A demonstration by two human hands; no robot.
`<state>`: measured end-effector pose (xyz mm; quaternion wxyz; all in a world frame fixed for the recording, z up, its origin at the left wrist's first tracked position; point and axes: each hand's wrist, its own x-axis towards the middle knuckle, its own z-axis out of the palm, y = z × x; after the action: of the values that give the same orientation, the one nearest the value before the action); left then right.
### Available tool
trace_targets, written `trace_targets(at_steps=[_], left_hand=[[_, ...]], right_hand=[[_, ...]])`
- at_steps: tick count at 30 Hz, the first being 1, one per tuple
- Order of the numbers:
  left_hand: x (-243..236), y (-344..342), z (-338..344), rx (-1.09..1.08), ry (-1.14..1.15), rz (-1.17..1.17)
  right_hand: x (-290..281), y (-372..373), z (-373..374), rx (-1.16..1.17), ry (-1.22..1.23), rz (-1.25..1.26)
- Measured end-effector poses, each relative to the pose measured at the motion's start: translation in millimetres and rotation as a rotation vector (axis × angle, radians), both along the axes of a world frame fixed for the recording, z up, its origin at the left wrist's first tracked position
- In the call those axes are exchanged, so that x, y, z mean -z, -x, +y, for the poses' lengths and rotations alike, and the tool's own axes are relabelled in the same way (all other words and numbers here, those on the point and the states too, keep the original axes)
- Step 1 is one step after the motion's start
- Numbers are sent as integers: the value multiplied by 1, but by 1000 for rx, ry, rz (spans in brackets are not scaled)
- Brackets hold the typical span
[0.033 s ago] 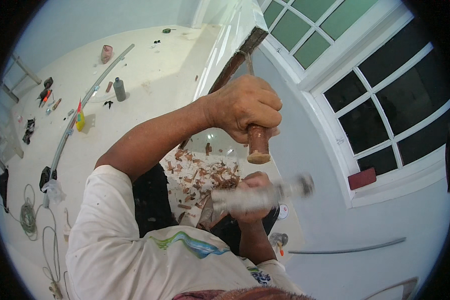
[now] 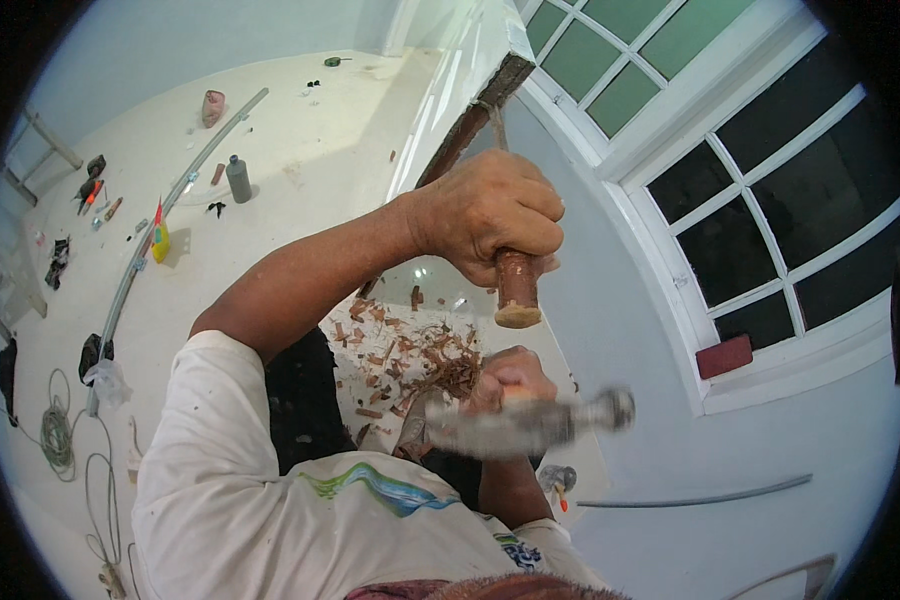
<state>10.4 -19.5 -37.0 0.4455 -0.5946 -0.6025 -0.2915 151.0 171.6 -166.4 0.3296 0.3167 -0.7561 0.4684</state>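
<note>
Wooden chisel handle (image 2: 517, 284), metal hammer head (image 2: 530, 426)

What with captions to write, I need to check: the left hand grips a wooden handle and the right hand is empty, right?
Not quite: the right hand isn't empty. The head view shows it holding a hammer. The left hand does grip a wooden handle.
</note>
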Motion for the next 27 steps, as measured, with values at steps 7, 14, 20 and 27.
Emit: trace_targets(at_steps=[7,14,20,27], left_hand=[[19,1,4,18,40,64],[21,2,-2,2,138,29],[25,-11,-4,-38,229,-69],[83,-34,-11,-142,209,-319]], right_hand=[[-2,-6,-11,-28,153,-145],[50,-15,5,-326,817,-596],[66,-14,10,-122,775,-1029],[84,-2,11,-67,773,-1097]])
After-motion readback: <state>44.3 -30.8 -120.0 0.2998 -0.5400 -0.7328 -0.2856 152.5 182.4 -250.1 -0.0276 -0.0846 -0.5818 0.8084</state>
